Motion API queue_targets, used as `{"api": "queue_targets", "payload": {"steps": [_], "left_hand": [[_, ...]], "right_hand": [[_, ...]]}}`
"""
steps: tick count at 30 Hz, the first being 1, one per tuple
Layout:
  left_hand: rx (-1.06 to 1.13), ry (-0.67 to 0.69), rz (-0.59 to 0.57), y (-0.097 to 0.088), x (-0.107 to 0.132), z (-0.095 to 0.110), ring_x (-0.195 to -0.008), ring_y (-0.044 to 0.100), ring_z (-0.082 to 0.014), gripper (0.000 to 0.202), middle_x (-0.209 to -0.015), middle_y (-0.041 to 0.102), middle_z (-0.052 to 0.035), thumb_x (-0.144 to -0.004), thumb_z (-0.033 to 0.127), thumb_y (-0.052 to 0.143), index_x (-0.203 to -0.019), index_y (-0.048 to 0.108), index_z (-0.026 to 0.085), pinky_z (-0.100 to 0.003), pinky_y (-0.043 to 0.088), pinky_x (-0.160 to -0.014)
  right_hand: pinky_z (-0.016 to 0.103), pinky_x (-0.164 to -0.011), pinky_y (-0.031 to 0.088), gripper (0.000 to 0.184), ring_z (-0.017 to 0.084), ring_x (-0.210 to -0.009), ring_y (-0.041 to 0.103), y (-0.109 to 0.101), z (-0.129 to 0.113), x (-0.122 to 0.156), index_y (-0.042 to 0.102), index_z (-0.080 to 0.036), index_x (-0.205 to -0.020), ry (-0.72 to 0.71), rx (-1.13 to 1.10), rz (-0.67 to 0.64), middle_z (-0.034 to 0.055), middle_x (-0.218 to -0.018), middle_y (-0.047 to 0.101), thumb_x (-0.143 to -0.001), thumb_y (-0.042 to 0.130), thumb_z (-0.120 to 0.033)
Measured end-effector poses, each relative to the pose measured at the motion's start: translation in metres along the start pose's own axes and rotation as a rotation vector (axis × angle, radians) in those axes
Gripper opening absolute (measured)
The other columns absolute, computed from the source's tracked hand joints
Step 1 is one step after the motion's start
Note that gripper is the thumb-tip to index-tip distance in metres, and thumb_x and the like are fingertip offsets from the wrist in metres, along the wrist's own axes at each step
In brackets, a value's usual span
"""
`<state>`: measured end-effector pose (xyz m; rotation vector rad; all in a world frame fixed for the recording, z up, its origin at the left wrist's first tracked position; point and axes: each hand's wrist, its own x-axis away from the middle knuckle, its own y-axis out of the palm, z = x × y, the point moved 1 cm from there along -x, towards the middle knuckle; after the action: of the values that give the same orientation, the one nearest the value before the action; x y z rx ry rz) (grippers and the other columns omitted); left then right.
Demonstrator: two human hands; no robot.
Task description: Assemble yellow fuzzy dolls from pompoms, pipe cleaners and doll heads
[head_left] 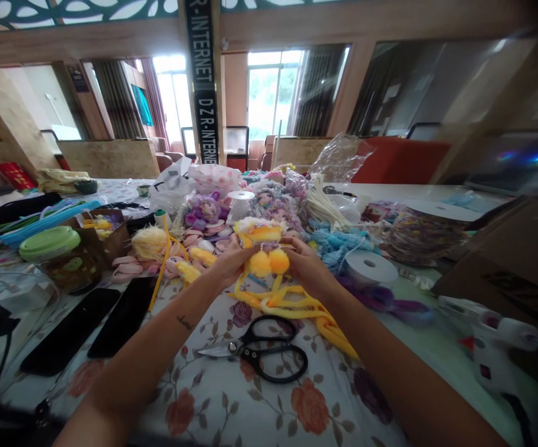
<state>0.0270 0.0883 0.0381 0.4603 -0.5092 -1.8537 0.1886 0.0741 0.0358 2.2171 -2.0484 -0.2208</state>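
Floral tablecloth [245, 422] nearest, scissors [249, 354] on it. Past them, fluffy yellow toy [260, 234] between left hand [232, 262] and right hand [305, 259], both pinching its ends; long axis left-right, hands equally near, pom-poms [260, 265] below.

L of grip, nr side: 2 blk smartphones [70, 331], side by side; white power adapter [23, 295] further L. Green-lidded jar [59, 257] also L, just beyond phones. Past grip, slightly L: white plastic bag [169, 187]; past & R: clear plastic wrap [338, 161]. Far R: cardboard box [506, 267]. Bkgd, beyond grip: lettered pillar [201, 81], bright window [273, 93].
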Motion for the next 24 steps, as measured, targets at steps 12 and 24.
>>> {"api": "queue_targets", "payload": {"steps": [12, 24], "left_hand": [[-0.011, 0.127, 0.206, -0.016, 0.022, -0.015, -0.076, 0.065, -0.0169, 0.065, -0.090, 0.066, -0.0004, -0.057, 0.008, 0.076, -0.109, 0.043, 0.025, -0.028, 0.053, -0.070], [0.066, 0.061, 0.184, -0.037, 0.017, -0.021, -0.070, 0.064, -0.0131, 0.064, -0.082, 0.064, 0.0038, -0.054, 0.006, 0.079, -0.104, 0.043, 0.024, -0.025, 0.052, -0.066]], "right_hand": [[0.035, -0.061, 0.058, 0.014, 0.018, -0.068, 0.064, 0.017, 0.021, 0.007, 0.059, -0.020, -0.079, 0.217, -0.134, -0.133, 0.0029, -0.076, 0.066, -0.077, 0.059, -0.034], [0.029, -0.063, 0.055, 0.013, 0.018, -0.068, 0.065, -0.002, 0.024, -0.004, 0.060, -0.018, -0.068, 0.067, 0.089, -0.108, 0.0041, -0.071, 0.067, -0.064, 0.069, -0.027]]}}
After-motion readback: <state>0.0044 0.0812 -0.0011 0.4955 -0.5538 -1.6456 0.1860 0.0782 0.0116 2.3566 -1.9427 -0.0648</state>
